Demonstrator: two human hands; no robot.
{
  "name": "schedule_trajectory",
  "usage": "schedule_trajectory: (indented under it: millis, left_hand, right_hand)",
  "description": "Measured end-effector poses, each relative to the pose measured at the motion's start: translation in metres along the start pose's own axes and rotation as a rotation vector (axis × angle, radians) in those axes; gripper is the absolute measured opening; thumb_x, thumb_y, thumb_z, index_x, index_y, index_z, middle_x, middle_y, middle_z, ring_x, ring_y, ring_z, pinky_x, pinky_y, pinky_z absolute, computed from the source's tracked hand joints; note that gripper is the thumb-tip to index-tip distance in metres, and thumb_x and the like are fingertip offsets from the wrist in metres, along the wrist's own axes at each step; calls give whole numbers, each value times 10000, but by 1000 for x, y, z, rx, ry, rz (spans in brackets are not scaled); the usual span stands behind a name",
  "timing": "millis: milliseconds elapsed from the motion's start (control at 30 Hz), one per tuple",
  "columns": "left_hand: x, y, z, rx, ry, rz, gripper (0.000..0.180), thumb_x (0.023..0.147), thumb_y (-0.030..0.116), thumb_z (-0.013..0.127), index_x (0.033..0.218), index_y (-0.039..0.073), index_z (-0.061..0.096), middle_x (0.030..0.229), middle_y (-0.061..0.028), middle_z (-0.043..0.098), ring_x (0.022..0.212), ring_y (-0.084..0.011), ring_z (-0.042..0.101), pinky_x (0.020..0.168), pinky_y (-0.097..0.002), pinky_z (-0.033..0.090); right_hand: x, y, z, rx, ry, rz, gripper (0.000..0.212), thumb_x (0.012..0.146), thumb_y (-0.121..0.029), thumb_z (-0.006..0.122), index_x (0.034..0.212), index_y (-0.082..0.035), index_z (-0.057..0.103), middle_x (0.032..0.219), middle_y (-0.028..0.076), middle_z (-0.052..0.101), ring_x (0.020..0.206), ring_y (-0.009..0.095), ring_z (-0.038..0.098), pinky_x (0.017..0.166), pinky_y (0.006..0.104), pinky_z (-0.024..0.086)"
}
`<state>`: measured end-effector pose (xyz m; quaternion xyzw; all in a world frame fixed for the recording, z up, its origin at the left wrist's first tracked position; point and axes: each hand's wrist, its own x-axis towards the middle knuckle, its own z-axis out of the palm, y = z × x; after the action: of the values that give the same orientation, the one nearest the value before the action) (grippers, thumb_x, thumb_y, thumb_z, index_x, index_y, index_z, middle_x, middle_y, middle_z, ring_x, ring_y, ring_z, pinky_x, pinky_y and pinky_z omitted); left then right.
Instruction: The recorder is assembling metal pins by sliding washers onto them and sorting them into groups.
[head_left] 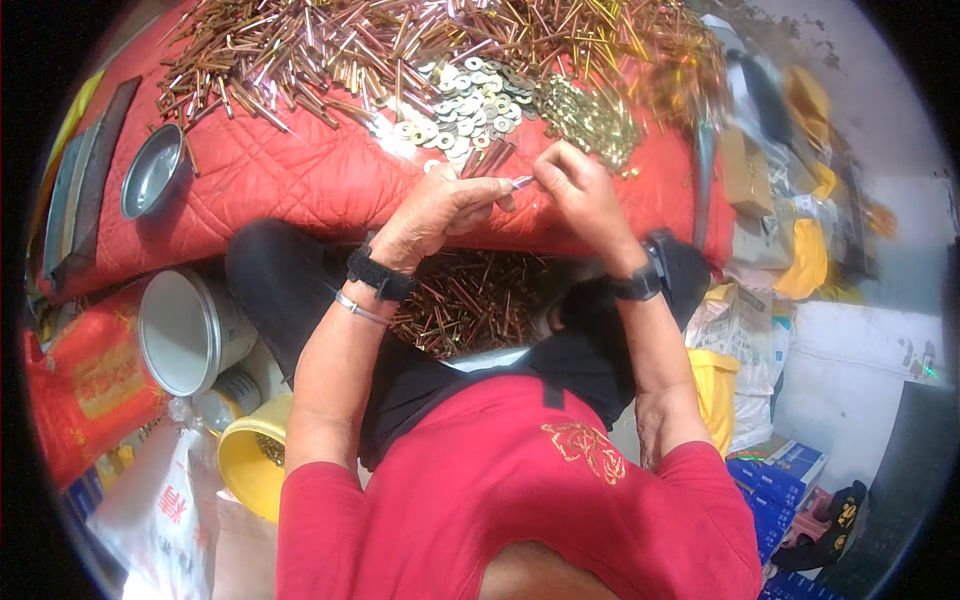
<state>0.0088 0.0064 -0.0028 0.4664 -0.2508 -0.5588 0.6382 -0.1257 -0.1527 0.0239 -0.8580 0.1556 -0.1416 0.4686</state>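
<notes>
My left hand pinches a short, shiny metal rod between thumb and fingers over the near edge of a red quilted cover. The fingers of my right hand are closed at the rod's far end; anything inside them is hidden. Several copper-coloured rods show just above my left hand; whether it holds them, I cannot tell. Beyond lie a pile of flat metal washers and a heap of small brass-coloured pieces. A large heap of copper-coloured rods spreads behind them.
A metal bowl sits on the red quilted cover at the left. More rods fill the space between my legs. To my left stand a white bucket and a yellow bucket. Blue boxes lie at the lower right.
</notes>
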Motion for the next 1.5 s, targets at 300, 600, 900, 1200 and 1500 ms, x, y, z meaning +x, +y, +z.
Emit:
schedule_trajectory:
  millis: [300,600,900,1200,1500]
  left_hand:
    - [2,-4,1,-67,13,-1,227,856,261,654,757,57,653,498,89,387,394,-20,280,390,-216,162]
    - [0,-5,5,2,8,-11,144,854,214,648,840,72,641,532,97,390,431,-15,302,406,-211,186]
    - [7,-14,8,243,118,120,119,836,190,672,833,71,663,616,76,501,501,-8,368,456,-197,259]
    - [3,-7,7,28,91,-15,165,856,223,633,801,67,645,552,83,416,442,-22,303,420,-212,188]
    - [11,-11,16,-209,165,-131,146,868,198,641,924,72,594,583,95,392,459,-21,305,413,-197,210]
  right_hand:
    - [3,2,0,24,-10,62,229,943,-209,548,828,-11,558,678,54,548,650,124,509,585,312,408]
    - [1,5,-2,7,-28,21,261,955,-225,518,805,-12,522,661,79,463,620,183,480,588,325,396]
    - [2,16,-3,-66,-66,40,259,965,-265,511,825,-48,522,680,-21,459,621,84,431,575,244,370]
    - [9,18,-9,526,-232,135,106,942,-163,555,906,-64,564,799,-53,511,704,40,452,617,202,383]
    - [14,36,-9,680,-158,-44,139,853,20,610,984,-13,581,944,4,570,905,82,562,839,242,476]
